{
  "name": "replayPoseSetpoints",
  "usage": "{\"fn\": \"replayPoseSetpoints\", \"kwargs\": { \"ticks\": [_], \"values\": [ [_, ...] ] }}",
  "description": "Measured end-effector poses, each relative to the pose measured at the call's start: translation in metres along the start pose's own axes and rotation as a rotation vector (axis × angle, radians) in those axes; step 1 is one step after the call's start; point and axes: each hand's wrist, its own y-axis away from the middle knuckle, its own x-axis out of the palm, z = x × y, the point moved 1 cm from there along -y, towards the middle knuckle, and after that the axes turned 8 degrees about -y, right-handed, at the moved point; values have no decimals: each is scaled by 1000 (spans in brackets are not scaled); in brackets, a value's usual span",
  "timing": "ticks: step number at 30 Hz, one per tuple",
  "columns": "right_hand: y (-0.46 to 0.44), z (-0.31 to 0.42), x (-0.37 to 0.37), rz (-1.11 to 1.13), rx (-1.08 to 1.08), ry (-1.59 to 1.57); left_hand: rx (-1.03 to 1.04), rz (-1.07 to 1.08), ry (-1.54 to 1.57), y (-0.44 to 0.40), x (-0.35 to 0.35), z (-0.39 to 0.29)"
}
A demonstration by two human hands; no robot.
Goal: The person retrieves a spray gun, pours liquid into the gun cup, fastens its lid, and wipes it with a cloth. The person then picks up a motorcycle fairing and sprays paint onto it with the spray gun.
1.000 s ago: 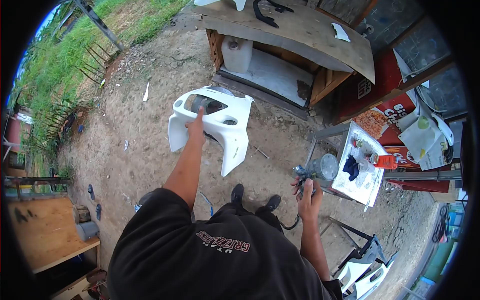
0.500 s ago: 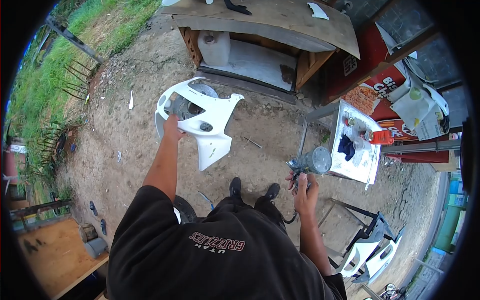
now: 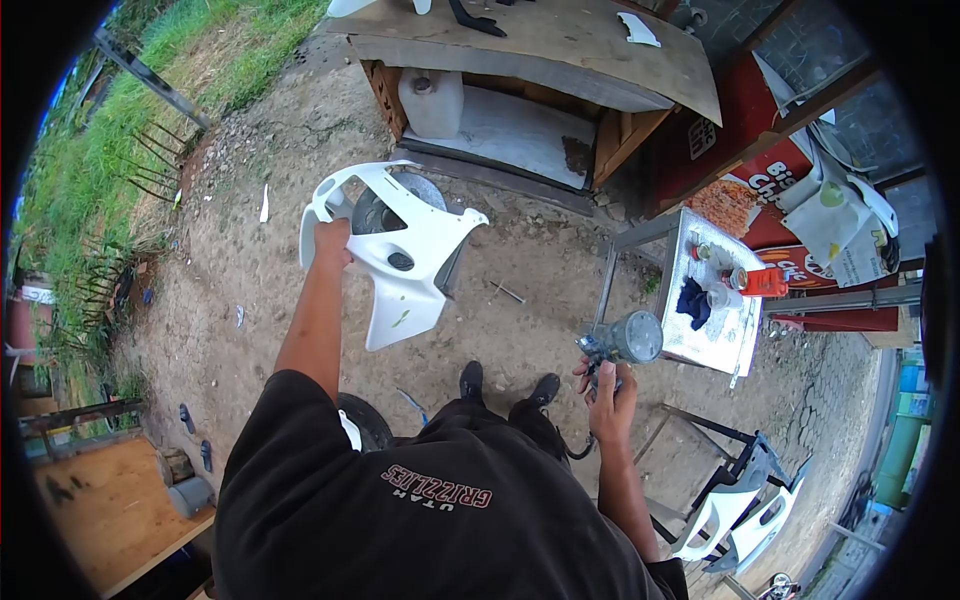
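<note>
My left hand (image 3: 332, 240) is closed on the left edge of a white plastic panel (image 3: 420, 250), which has several cut-out openings. Behind the panel, a round grey object (image 3: 385, 205) shows partly through the largest opening. On the right, my right hand (image 3: 607, 385) is wrapped round the handle of a spray gun (image 3: 598, 346) with a cloudy cup (image 3: 638, 337). A dark hose (image 3: 580, 450) hangs below that hand.
A silver-topped stand (image 3: 715, 335) at the right holds a dark cloth (image 3: 693, 300), jars and a red container (image 3: 765, 282). A wooden cabinet (image 3: 530, 60) stands ahead. More white panels (image 3: 715, 520) lean on a frame at lower right. A black tyre (image 3: 368, 425) lies by my left side.
The view has shifted. My left hand has moved left along the white panel and now grips its left edge, and the panel has turned and tilted. My right hand still holds the spray gun.
</note>
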Motion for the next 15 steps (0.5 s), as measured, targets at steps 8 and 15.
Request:
{"fn": "replayPoseSetpoints", "kwargs": {
  "ticks": [8,15],
  "values": [
    [2,-14,-6,-32,14,-43,123,-23,-209,-17,4,-51],
    [6,-19,-10,-40,43,-76,343,-1,-207,6,69,-70]
  ]
}}
